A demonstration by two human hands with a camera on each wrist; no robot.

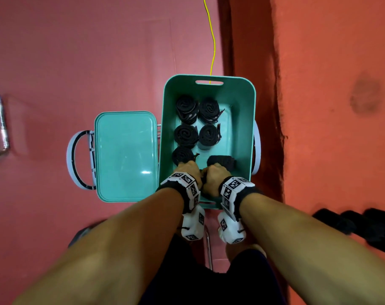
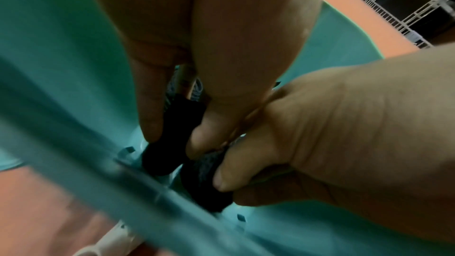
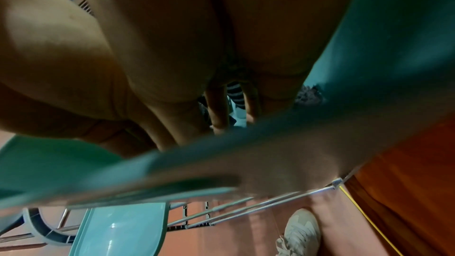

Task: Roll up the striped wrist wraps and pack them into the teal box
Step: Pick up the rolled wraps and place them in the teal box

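Head view shows both hands, left hand [image 1: 188, 170] and right hand [image 1: 213, 176], touching, each grip clamped on a dark rolled wrap [image 2: 169, 135] low inside the teal box [image 1: 242, 95], at its near wall, below five packed rolls [image 1: 186, 133].

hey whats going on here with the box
A person is packing rolled wrist wraps into an open teal box. Both the left hand and the right hand are down inside its near end, gripping a dark wrap between them. Five rolls already stand in rows, and its lid lies open to the left.
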